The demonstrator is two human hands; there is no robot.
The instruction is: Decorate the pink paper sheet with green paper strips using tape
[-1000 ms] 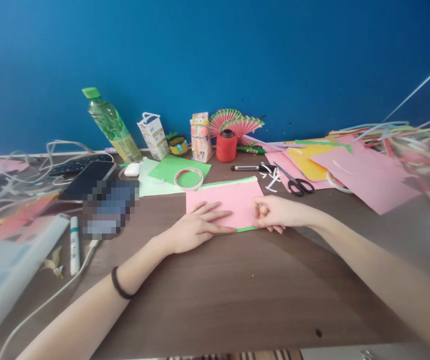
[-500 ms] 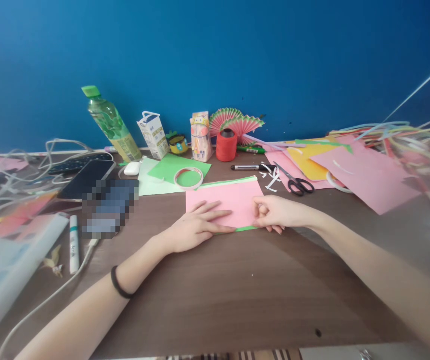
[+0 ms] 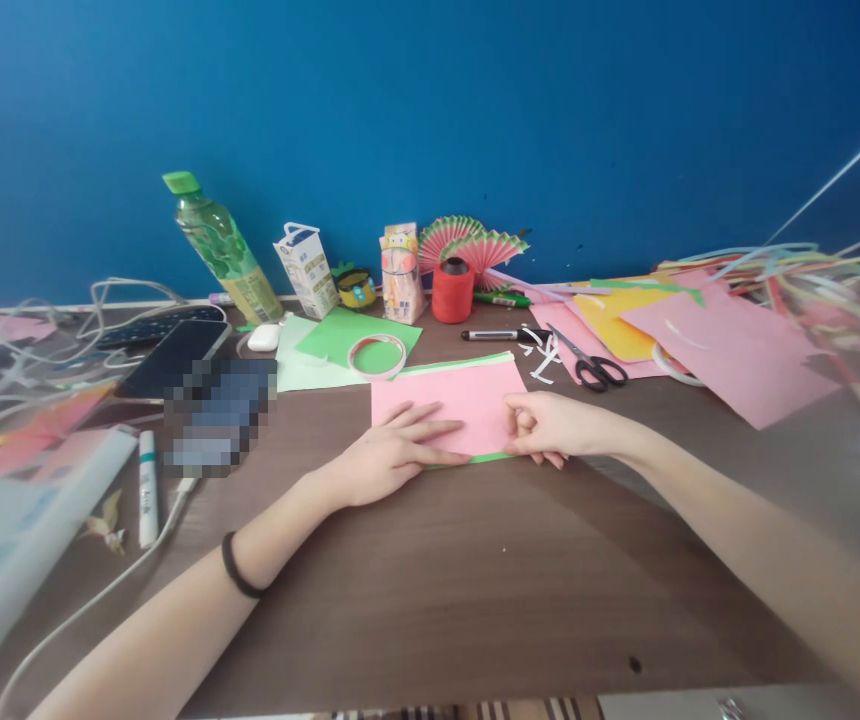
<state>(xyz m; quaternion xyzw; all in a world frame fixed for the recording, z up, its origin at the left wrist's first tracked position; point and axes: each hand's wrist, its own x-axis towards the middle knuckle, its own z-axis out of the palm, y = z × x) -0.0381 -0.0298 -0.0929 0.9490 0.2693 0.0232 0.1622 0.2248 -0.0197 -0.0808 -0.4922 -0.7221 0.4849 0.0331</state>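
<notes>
Pink paper (image 3: pixel 467 395) lies on the table, with green edges showing along its near and far sides. My left hand (image 3: pixel 392 455) rests flat on its left half, fingers stretched out to the right. At the paper's right edge, my right hand (image 3: pixel 546 428) is closed with thumb and fingers curled together, pinching the near right part of the paper. The lower fingers of that hand are partly hidden. Just beyond the paper sits a roll of tape (image 3: pixel 377 342), lying partly over green paper (image 3: pixel 340 335).
Scissors (image 3: pixel 601 372), a black marker (image 3: pixel 501 335) and white paper scraps (image 3: pixel 544 360) lie to the far right. A red thread spool (image 3: pixel 452 293), cartons and a bottle (image 3: pixel 227 255) line the blue wall. Phones, a cable and a white marker (image 3: pixel 148 490) occupy the left.
</notes>
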